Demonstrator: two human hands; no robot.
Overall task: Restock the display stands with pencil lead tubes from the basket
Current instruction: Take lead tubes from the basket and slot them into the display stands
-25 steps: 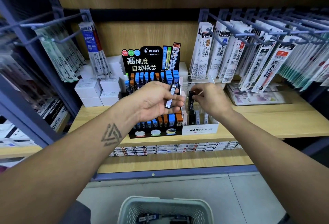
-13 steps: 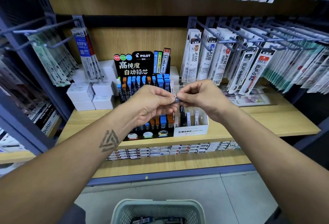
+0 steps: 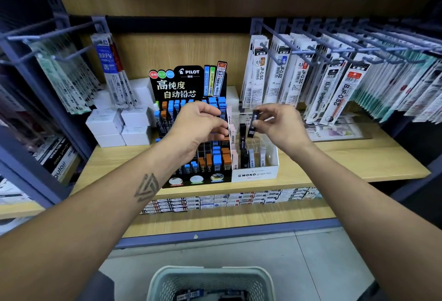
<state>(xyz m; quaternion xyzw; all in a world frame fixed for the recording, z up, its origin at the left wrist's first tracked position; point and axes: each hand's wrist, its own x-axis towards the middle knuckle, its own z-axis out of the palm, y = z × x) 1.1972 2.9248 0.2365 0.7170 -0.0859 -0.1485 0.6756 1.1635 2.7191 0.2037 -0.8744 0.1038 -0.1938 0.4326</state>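
My right hand [image 3: 283, 129] pinches a dark pencil lead tube [image 3: 253, 125] upright above the clear slots of the white MONO stand [image 3: 255, 175]. That stand holds a few black, white and pink tubes. My left hand [image 3: 199, 127] hovers just left of it, in front of the black PILOT stand [image 3: 177, 85], its fingers loosely curled with nothing visible in them. The PILOT stand is filled with blue and orange capped tubes [image 3: 216, 157]. The pale green basket [image 3: 210, 279] sits on the floor at the bottom edge, with several tubes [image 3: 191, 294] inside.
Both stands sit on a wooden shelf [image 3: 346, 157]. White boxes [image 3: 119, 123] are stacked left of the PILOT stand. Refill packs [image 3: 282, 71] hang on metal hooks [image 3: 334, 40] jutting out to the right and left. Small boxes [image 3: 227, 200] line the lower shelf.
The tube passed from my left hand to my right. My hands, joined half a second ago, have parted, and the right one carried the tube over the MONO stand.
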